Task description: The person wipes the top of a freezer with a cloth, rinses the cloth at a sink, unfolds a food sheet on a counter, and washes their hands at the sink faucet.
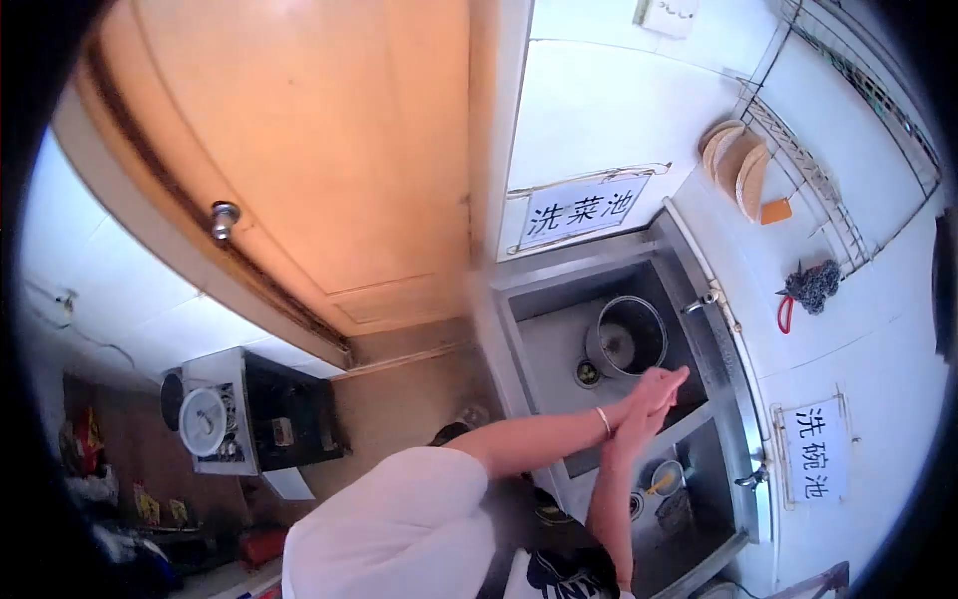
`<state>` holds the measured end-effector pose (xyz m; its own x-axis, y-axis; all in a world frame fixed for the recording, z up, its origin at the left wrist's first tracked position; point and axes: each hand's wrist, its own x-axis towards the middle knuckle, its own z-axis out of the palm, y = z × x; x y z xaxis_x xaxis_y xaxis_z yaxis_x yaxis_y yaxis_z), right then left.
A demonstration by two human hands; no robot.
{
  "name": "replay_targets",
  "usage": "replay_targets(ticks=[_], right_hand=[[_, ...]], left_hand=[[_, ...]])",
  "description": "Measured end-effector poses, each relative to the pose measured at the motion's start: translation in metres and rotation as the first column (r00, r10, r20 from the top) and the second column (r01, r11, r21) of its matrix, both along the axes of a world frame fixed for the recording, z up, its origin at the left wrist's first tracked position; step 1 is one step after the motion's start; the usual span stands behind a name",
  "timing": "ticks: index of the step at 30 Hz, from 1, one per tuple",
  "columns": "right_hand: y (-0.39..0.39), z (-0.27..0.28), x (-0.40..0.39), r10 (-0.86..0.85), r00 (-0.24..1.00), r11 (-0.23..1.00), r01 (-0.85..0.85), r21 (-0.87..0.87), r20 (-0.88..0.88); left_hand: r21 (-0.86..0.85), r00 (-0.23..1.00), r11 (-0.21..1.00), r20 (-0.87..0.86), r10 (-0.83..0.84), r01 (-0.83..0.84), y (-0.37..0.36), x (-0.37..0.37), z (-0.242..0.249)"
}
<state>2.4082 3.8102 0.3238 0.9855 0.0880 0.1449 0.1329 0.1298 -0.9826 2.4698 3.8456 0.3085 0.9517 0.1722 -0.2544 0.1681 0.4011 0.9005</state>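
My left hand (pixel 654 381), with a thin bracelet on its wrist, and my right hand (pixel 639 424) are clasped together over the sinks, near the divider between the two basins. Their fingers press against each other, and whatever may lie between the palms is hidden. Just beyond them, a round metal pot (pixel 654 324) stands in the upper basin (pixel 544 349). Below my hands, in the lower basin (pixel 689 549), sits a small bowl (pixel 664 474) with something yellow in it. The upper basin's drain (pixel 588 373) holds some green bits.
Two taps, one upper (pixel 701 301) and one lower (pixel 751 477), line the right wall. A wire rack (pixel 808 165) carries a dark scrubber (pixel 813 287) and tan curved pieces (pixel 735 165). A wooden door (pixel 309 150) is at upper left, a dark cabinet (pixel 289 414) below it.
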Motion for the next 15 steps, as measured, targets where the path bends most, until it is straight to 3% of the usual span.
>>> replay_targets(ticks=[2, 3, 4, 5, 6, 7, 8, 9, 10, 12, 14, 15], right_hand=[[0.03, 0.0, -0.003, -0.039, 0.999, 0.99, 0.043, -0.136, 0.031], [0.046, 0.003, -0.005, -0.059, 0.997, 0.987, 0.065, -0.149, 0.041], [0.059, 0.006, -0.007, 0.011, 0.983, 0.998, 0.001, 0.065, -0.184], [0.066, 0.01, -0.005, 0.125, 0.92, 0.957, -0.013, 0.289, -0.372], [0.067, 0.012, 0.005, 0.097, 0.93, 0.96, 0.007, 0.28, -0.356], [0.065, 0.013, 0.019, 0.168, 0.854, 0.848, 0.13, 0.514, -0.492], [0.062, 0.015, 0.038, 0.288, 0.773, 0.659, 0.268, 0.702, -0.565], [0.049, 0.009, 0.052, 0.309, 0.781, 0.728, 0.173, 0.663, -0.543], [0.044, 0.013, 0.058, 0.259, 0.863, 0.77, 0.086, 0.632, -0.433], [0.007, -0.039, 0.11, -0.009, 0.845, 0.851, 0.288, 0.44, -0.535], [-0.012, -0.036, 0.124, 0.208, 0.888, 0.799, 0.086, 0.595, -0.409], [-0.002, -0.012, 0.12, 0.107, 0.927, 0.71, 0.182, 0.681, -0.36]], left_hand=[[0.389, 0.979, 0.9, 0.123, 0.163, -0.198, 0.036, -0.007, 0.018], [0.642, 0.951, 0.704, 0.248, 0.184, -0.304, 0.051, -0.005, 0.019], [0.732, 0.948, 0.615, 0.307, 0.086, -0.293, 0.06, 0.001, 0.016], [0.701, 0.913, 0.618, 0.401, 0.073, -0.357, 0.058, 0.011, 0.003], [0.664, 0.867, 0.618, 0.494, 0.058, -0.42, 0.051, 0.022, -0.016], [0.546, 0.831, 0.808, 0.54, -0.136, -0.223, 0.054, 0.025, -0.031], [0.436, 0.727, 0.9, 0.608, -0.319, 0.03, 0.06, 0.03, -0.043], [0.453, 0.687, 0.89, 0.631, -0.36, 0.051, 0.059, 0.03, -0.035], [0.534, 0.757, 0.843, 0.521, -0.395, 0.073, 0.056, 0.025, -0.022], [0.687, 0.865, 0.718, 0.291, -0.409, 0.109, 0.049, 0.009, 0.005], [0.502, 0.836, 0.827, 0.544, -0.075, -0.253, 0.035, -0.024, 0.025], [0.486, 0.795, 0.815, 0.604, -0.051, -0.317, 0.026, -0.029, 0.026]])
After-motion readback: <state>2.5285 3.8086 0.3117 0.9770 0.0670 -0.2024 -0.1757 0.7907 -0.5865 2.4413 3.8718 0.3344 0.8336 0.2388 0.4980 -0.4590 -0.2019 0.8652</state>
